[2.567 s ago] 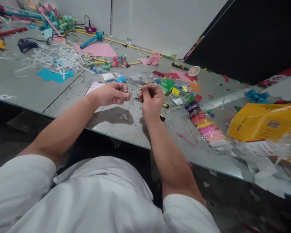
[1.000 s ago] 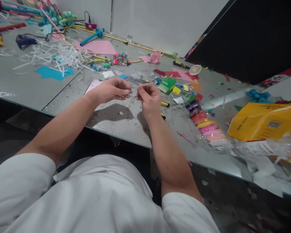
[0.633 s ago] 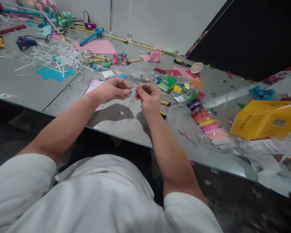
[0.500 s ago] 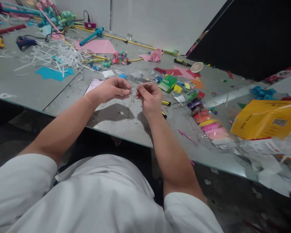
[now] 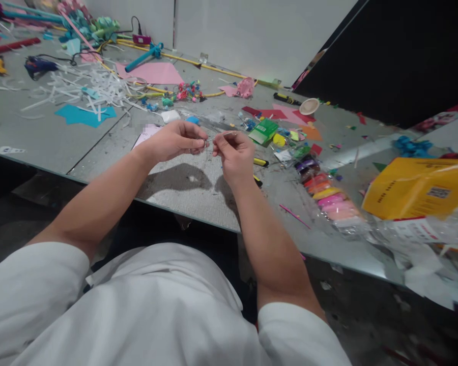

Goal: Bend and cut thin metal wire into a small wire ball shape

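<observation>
1. red stick, one; lying slantwise on the grey tabletop, far left.
2. dark blue corded tool; black cord trailing behind it.
3. blue paper piece, jagged-edged; white paper strips, loose heap, some lying across it.
4. phone, screen lit; partly hidden behind the left wrist.
5. left hand, raised over the tabletop; fingers curled, thumb and fingertips narrowed on a looped silvery wire.
6. right hand, just beside the left; thumb and forefinger pinched together on a fine wire length. whether both wires join: too small to tell.
7. yellow-and-black cutter, partly hidden behind the right hand.
8. green packet, near the right hand, on its far side.
9. multicoloured pack, portions in a row under clear plastic.
10. yellow mailing bag, printed code on its face; far right.
</observation>
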### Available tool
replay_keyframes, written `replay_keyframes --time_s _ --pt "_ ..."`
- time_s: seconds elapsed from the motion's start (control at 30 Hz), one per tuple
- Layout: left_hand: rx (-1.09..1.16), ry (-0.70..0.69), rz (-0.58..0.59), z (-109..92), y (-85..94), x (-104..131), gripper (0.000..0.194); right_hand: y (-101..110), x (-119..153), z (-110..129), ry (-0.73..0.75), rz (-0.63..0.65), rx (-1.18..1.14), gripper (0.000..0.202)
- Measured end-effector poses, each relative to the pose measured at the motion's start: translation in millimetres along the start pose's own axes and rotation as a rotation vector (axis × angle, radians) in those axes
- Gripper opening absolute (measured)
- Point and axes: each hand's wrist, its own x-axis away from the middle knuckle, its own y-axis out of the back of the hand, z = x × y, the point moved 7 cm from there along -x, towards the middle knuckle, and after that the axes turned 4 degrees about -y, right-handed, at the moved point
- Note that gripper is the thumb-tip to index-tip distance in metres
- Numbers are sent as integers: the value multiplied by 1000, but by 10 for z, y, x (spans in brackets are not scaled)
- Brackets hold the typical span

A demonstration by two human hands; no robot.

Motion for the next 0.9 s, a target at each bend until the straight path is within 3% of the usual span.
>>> replay_keyframes --time_s 0.13,0.33,0.53,0.9 --pt "-33 -11 -12 -20 2 9 22 -25 -4 52 7 19 -21 73" --pt "-49 54 13 -4 9 20 16 -13 -2 133 -35 55 65 65" --pt "-95 38 122 17 -14 15 13 -1 -13 177 -29 112 131 58" --pt "-20 101 106 64 -16 12 19 21 -10 202 -33 62 120 54"
